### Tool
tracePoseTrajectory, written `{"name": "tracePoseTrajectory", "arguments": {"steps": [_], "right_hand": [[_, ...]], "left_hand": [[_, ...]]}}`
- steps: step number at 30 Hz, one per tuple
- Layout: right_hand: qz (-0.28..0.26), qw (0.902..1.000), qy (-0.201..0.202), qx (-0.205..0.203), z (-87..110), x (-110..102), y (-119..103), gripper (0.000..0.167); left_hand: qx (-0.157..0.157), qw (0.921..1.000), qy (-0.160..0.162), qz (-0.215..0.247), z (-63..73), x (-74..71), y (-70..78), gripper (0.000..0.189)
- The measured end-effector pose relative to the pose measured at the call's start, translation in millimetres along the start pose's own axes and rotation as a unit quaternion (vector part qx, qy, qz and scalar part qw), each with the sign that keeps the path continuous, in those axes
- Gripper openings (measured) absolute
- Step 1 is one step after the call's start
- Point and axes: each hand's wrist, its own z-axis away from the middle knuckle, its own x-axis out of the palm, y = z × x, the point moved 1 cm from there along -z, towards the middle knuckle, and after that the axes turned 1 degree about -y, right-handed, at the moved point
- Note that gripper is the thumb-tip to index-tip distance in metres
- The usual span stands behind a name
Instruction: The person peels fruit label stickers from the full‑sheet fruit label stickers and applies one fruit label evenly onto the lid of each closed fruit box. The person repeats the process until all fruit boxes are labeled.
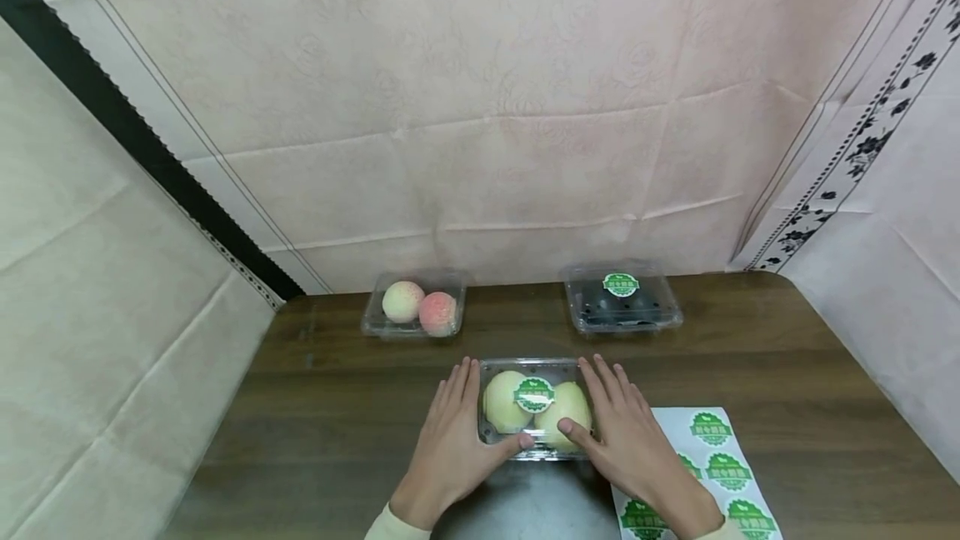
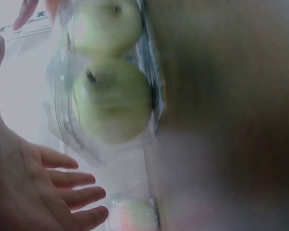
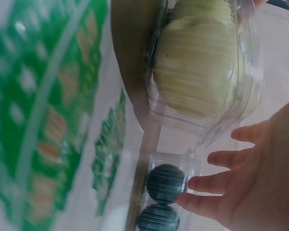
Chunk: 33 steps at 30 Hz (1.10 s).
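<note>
A clear plastic clamshell box (image 1: 566, 369) with two pale green round fruits (image 1: 566, 415) inside stands in front of me, lid down. On its lid is a green and white scalloped sticker (image 1: 534, 395). My left hand (image 1: 453, 444) lies along the box's left side, fingers straight, thumb by the front edge. Along the right side is my right hand (image 1: 633, 444), fingers straight, thumb over the front of the lid. Both wrist views show spread fingers beside the box; whether they touch it I cannot tell. A sheet of green stickers (image 1: 727, 469) lies partly under my right forearm.
Back left stands a clear box (image 1: 378, 325) with two pinkish peach-like fruits (image 1: 438, 313). Back right, a stickered closed box (image 1: 663, 319) contains dark round things (image 3: 166, 184). A dark grey surface (image 1: 532, 498) lies before me on the wooden table (image 1: 300, 440). Cloth (image 1: 480, 107) hangs behind.
</note>
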Motion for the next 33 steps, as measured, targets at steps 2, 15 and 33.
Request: {"name": "tracePoseTrajectory", "arguments": {"steps": [2, 15, 33], "right_hand": [[-0.024, 0.9997, 0.000, 0.007, 2.7, 1, -1, 0.087], [-0.144, 0.9856, -0.031, 0.082, 13.4, 5, -3, 0.120], [-0.280, 0.9480, -0.029, 0.149, 19.9, 17, -5, 0.103]], "left_hand": [[-0.023, 0.9990, 0.007, 0.039, 4.5, 2.6, 1.2, 0.129], [-0.068, 0.9770, 0.075, 0.188, 21.2, 20.2, 10.1, 0.134], [-0.114, 0.9560, 0.093, 0.254, 31.5, 34.9, 16.5, 0.124]]}}
